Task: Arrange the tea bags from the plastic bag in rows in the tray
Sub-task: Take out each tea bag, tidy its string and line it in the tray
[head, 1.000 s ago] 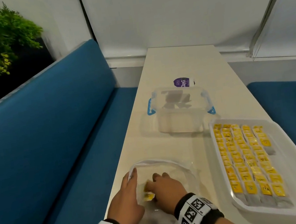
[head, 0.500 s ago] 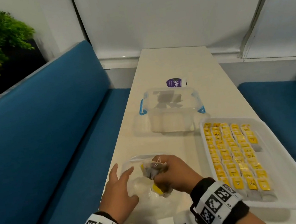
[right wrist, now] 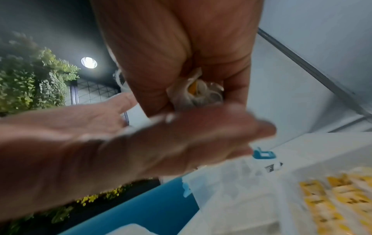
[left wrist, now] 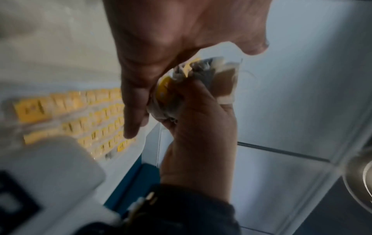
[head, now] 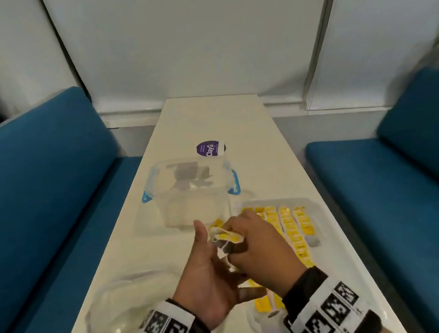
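My right hand (head: 255, 242) is raised above the table (head: 263, 142), its fingers curled round a small bunch of tea bags (head: 227, 237) with yellow tags; the wrist views show the crumpled paper and one brown-filled sachet protruding from the fist. My left hand (head: 209, 279) stands just beside it, palm turned toward the right hand, thumb up and fingers extended; they touch or nearly touch the bunch, but I cannot tell whether they grip it. Both hands hover over the near-left part of the tray (head: 334, 237), a shallow white tray on the right half of the table, in which rows of yellow-tagged tea bags (head: 289, 224) lie side by side. The plastic bag (head: 124, 303), clear and slack, lies flat on the table to my left, apart from both hands; its contents cannot be made out. Beyond the tray stands a clear lidded container (head: 191, 196) with blue clips, and behind it a small purple-topped tub (head: 210, 148). Blue bench seats (head: 32, 200) flank the table on both sides.
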Motion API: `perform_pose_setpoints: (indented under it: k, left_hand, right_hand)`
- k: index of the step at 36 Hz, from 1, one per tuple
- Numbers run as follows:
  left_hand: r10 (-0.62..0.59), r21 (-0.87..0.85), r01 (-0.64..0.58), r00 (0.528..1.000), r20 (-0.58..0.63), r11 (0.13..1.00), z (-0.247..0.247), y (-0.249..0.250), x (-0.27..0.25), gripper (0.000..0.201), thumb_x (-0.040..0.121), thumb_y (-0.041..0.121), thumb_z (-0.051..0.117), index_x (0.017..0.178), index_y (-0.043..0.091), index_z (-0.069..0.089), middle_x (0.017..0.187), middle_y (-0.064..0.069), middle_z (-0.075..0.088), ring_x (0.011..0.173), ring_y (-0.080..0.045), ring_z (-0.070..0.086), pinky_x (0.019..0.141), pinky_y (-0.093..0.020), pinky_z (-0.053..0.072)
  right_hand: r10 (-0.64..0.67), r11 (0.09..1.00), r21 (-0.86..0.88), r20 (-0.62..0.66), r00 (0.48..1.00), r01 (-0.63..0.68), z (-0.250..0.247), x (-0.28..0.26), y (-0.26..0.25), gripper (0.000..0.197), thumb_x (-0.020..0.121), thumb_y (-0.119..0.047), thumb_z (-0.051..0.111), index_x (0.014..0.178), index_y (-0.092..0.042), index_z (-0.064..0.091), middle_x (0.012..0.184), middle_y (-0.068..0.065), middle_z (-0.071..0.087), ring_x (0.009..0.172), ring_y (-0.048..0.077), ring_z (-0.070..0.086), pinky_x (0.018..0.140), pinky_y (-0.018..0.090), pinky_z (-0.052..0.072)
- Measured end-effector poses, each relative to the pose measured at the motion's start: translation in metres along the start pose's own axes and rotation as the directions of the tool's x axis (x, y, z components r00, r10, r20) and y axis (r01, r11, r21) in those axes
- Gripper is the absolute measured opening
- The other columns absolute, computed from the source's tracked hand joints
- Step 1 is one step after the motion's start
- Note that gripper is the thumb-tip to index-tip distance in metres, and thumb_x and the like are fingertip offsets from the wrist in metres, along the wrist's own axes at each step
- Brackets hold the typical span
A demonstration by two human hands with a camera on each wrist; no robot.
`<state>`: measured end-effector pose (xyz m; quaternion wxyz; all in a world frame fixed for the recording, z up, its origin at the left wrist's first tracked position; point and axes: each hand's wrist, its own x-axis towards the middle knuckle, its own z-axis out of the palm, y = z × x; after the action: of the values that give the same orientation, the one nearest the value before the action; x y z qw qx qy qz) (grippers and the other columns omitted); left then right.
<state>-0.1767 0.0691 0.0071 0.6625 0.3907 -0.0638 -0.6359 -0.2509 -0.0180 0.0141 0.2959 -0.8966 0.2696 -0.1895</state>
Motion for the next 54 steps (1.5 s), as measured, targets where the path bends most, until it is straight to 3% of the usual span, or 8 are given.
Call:
perform_pose_setpoints:
  k: [6, 12, 15, 20, 25, 41, 49, 54]
  left_hand:
    - [-0.006, -0.125, 0.002, 1.0, -0.029, 0.992, 0.027, -0.025, 0.038, 0.048, 0.078, 0.055, 0.051, 0.075, 0.015, 0.077, 0.082, -0.01, 0.073, 0.07, -0.022, 0.071, 0.067, -0.033, 0.053]
    - [-0.056, -0.19, 0.037, 0.994, -0.098, 0.981, 0.027, -0.045, 0.071, 0.046, 0.087, 0.044, 0.053, 0.089, 0.001, 0.07, 0.075, -0.016, 0.069, 0.063, -0.025, 0.069, 0.052, -0.029, 0.056]
    - [-0.06, -0.257, 0.041, 0.996, -0.068, 0.966, 0.03, -0.049, 0.077, 0.04, 0.084, 0.036, 0.056, 0.08, 0.0, 0.073, 0.077, -0.017, 0.07, 0.061, -0.027, 0.069, 0.05, -0.032, 0.057]
    - [-0.071, -0.289, 0.061, 0.997, -0.021, 0.955, 0.028, -0.053, 0.086, 0.034, 0.077, 0.032, 0.058, 0.082, 0.003, 0.075, 0.099, -0.019, 0.07, 0.076, -0.03, 0.07, 0.059, -0.04, 0.057]
    - [-0.094, -0.296, 0.085, 0.995, -0.016, 0.951, 0.026, -0.05, 0.09, 0.04, 0.071, 0.036, 0.059, 0.097, 0.007, 0.067, 0.094, -0.018, 0.068, 0.074, -0.03, 0.07, 0.049, -0.038, 0.056]
    - [-0.193, -0.23, 0.17, 0.978, -0.084, 0.958, 0.027, -0.059, 0.103, 0.046, 0.065, 0.042, 0.063, 0.092, 0.005, 0.068, 0.084, -0.016, 0.065, 0.065, -0.025, 0.065, 0.04, -0.032, 0.054]
    - [-0.172, -0.221, 0.143, 0.978, -0.116, 0.965, 0.039, -0.063, 0.109, 0.047, 0.071, 0.044, 0.057, 0.064, 0.0, 0.073, 0.061, -0.012, 0.062, 0.033, -0.015, 0.051, 0.038, -0.029, 0.052]
    - [-0.15, -0.292, 0.128, 0.987, -0.052, 0.948, 0.036, -0.064, 0.107, 0.049, 0.074, 0.044, 0.055, 0.074, -0.001, 0.075, 0.074, -0.017, 0.067, 0.051, -0.026, 0.065, 0.047, -0.037, 0.056]
  right_hand:
    - [-0.052, 0.979, -0.194, 0.068, 0.996, 0.064, -0.012, -0.012, 0.04, 0.038, 0.078, -0.016, 0.059, 0.115, -0.019, 0.049, 0.11, 0.001, 0.041, 0.106, 0.018, 0.039, 0.079, 0.033, 0.044]
    - [-0.026, 0.996, 0.091, 0.149, 0.989, 0.013, -0.031, -0.014, 0.073, 0.064, 0.074, -0.014, 0.063, 0.132, -0.028, 0.04, 0.119, -0.007, 0.04, 0.114, 0.008, 0.042, 0.094, 0.017, 0.039]
    - [0.001, 0.969, 0.246, 0.144, 0.99, -0.037, -0.046, -0.014, 0.083, 0.069, 0.071, -0.014, 0.072, 0.129, -0.036, 0.041, 0.12, -0.012, 0.042, 0.109, -0.005, 0.043, 0.088, 0.005, 0.038]
    - [0.06, 0.891, 0.435, 0.169, 0.984, -0.129, -0.061, -0.01, 0.1, 0.061, 0.07, -0.015, 0.077, 0.118, -0.04, 0.049, 0.116, -0.011, 0.052, 0.109, -0.002, 0.051, 0.087, 0.02, 0.05]
    - [0.127, 0.862, 0.473, 0.142, 0.982, -0.18, -0.065, -0.003, 0.116, 0.039, 0.078, -0.004, 0.068, 0.103, -0.032, 0.06, 0.102, -0.003, 0.063, 0.095, 0.006, 0.061, 0.084, 0.029, 0.054]
    - [0.123, 0.839, 0.485, 0.273, 0.954, -0.247, -0.072, 0.0, 0.132, 0.017, 0.078, -0.003, 0.067, 0.077, -0.019, 0.064, 0.07, -0.005, 0.061, 0.057, 0.001, 0.056, 0.049, 0.014, 0.044]
    - [0.207, 0.793, 0.555, 0.144, 0.968, -0.252, -0.068, 0.0, 0.144, 0.012, 0.085, -0.009, 0.065, 0.076, -0.017, 0.062, 0.065, -0.006, 0.058, 0.058, 0.009, 0.055, 0.048, 0.021, 0.048]
    - [0.274, 0.74, 0.626, 0.051, 0.96, -0.244, -0.056, 0.002, 0.141, 0.013, 0.087, -0.009, 0.062, 0.076, -0.015, 0.058, 0.068, -0.006, 0.054, 0.056, 0.002, 0.049, 0.051, 0.015, 0.039]
